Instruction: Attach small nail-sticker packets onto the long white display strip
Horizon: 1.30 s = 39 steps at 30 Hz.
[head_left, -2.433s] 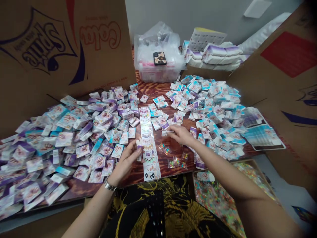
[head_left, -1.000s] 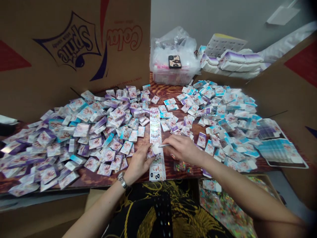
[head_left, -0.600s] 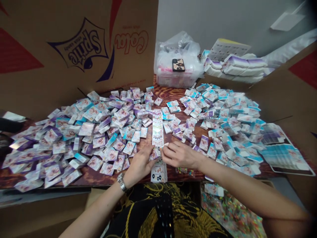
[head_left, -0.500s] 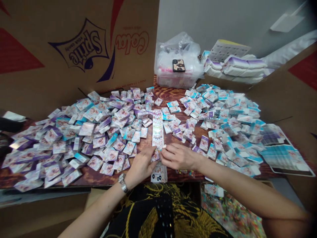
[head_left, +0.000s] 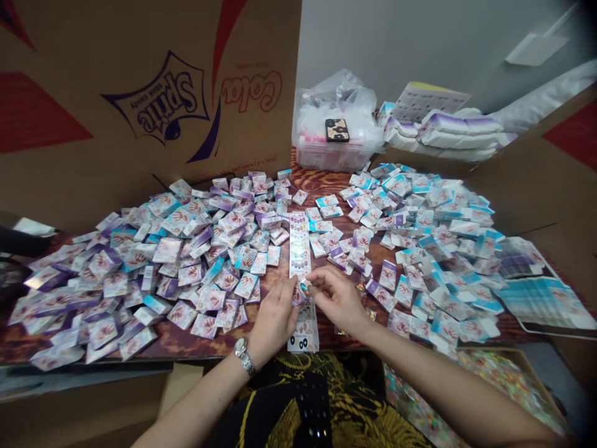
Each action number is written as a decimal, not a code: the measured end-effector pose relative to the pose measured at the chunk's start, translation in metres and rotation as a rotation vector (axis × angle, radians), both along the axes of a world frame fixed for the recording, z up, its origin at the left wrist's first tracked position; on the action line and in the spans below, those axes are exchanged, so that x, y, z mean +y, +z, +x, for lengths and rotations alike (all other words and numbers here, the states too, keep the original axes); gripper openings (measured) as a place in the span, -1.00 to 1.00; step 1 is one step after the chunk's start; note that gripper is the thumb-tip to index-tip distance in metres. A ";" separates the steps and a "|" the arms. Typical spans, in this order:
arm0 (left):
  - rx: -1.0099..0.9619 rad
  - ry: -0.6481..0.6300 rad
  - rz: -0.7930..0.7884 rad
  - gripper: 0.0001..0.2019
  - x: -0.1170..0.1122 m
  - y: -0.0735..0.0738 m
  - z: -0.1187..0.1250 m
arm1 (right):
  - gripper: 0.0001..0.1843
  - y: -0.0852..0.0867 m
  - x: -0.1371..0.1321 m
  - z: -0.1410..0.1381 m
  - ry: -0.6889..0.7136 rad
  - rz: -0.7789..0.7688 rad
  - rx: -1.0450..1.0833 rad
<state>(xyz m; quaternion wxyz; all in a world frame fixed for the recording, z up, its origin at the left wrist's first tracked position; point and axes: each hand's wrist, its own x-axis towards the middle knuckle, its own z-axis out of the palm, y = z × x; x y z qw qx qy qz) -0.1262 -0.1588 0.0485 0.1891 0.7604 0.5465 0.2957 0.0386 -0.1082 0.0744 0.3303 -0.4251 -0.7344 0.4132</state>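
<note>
My left hand [head_left: 275, 314], with a watch on its wrist, grips a small purple-and-white packet box [head_left: 298, 294] just above the table edge. My right hand [head_left: 336, 297] pinches a tiny colourful packet at the box's open end, fingertips touching the left hand's. Both hands hover over a long white strip printed with nail designs [head_left: 300, 249] that lies lengthwise on the wooden table [head_left: 321, 180]. Heaps of small packet boxes spread to the left [head_left: 177, 249] and to the right [head_left: 420, 224].
Upright cardboard walls [head_left: 140, 93] enclose the table on left and right. A clear plastic bin [head_left: 333, 146] with a phone [head_left: 336, 129] on top stands at the back. Flat stacks [head_left: 536, 292] lie at far right. A box of glittery packets [head_left: 489, 373] sits below the table.
My right hand came back from the right heap and met my left hand over the strip. Both hands closed together around the small box. The view shifted slightly down.
</note>
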 end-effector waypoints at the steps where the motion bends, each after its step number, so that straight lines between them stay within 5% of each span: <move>1: 0.000 0.007 0.001 -0.44 0.000 0.000 0.001 | -0.86 -0.006 -0.002 -0.002 -0.046 -0.053 0.045; 6: 0.025 0.034 0.017 -0.46 0.001 -0.002 0.002 | -0.89 -0.015 -0.011 -0.008 -0.110 -0.180 0.127; 18: -0.007 0.023 0.049 -0.42 0.001 0.002 0.001 | -0.86 0.007 -0.012 -0.001 0.013 0.125 -0.126; 25: 0.129 -0.023 0.153 -0.39 -0.005 -0.008 -0.001 | -0.81 -0.009 0.002 -0.001 -0.016 -0.229 -0.014; 33: 0.166 -0.172 0.099 -0.41 -0.006 -0.003 -0.005 | -0.74 -0.009 0.013 -0.002 0.124 -0.663 0.121; 35: 0.080 -0.134 0.070 -0.48 -0.006 0.000 -0.005 | -0.72 -0.004 0.010 0.001 0.118 -0.553 0.105; 39: -0.122 -0.017 -0.023 -0.60 -0.002 0.008 -0.006 | -0.76 0.011 0.000 0.011 0.120 0.010 -0.066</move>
